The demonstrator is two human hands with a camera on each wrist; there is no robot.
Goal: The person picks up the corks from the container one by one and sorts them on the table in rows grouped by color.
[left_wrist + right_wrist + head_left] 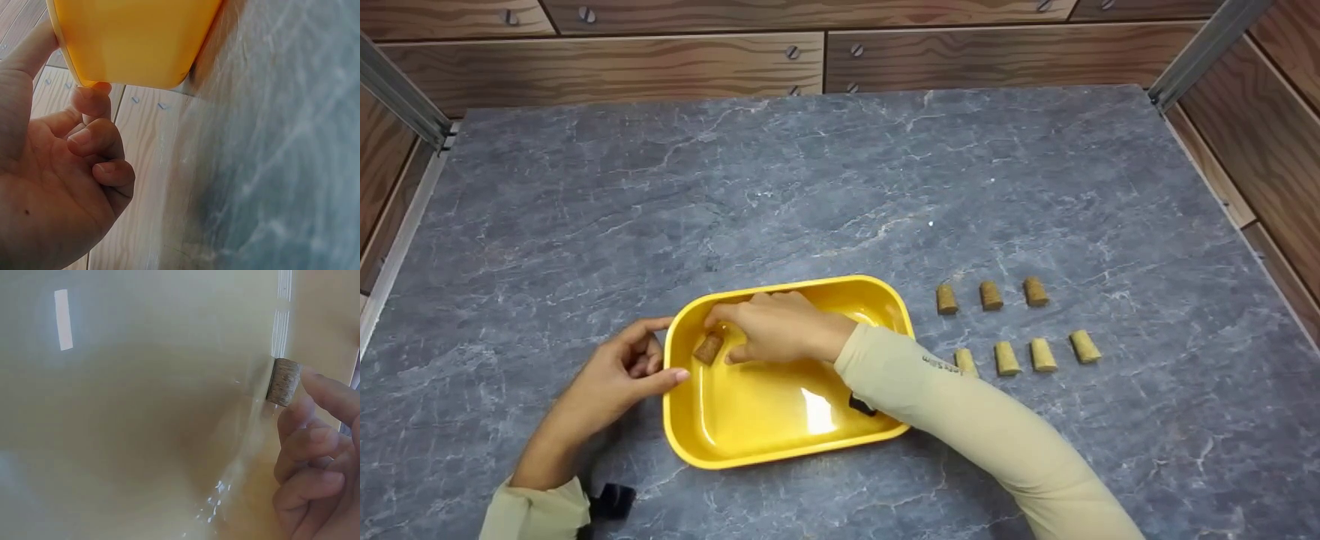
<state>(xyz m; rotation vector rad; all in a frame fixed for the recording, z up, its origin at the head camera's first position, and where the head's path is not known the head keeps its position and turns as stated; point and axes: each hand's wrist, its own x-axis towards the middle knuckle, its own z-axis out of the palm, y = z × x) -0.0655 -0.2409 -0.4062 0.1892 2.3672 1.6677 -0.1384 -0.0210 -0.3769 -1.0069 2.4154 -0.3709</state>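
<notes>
A yellow plastic tray [750,454] stands on the table, and a single brown cork [708,349] lies inside near its left wall. My right hand [772,326] reaches into the tray with thumb and index finger apart, just to the right of the cork. In the right wrist view the index fingertip is right at the end of the cork [283,382], while the other fingers curl loosely. My left hand [622,364] holds the tray's left rim, thumb over the edge and index finger at the upper left corner. Its remaining fingers [114,174] are bent, below the tray in the left wrist view.
Right of the tray, three brown corks [991,295] stand in a row. Nearer the front is a row of several paler corks [1043,355], the leftmost partly behind the right sleeve [960,405]. Wood-patterned panels [607,71] border the marbled table [840,187].
</notes>
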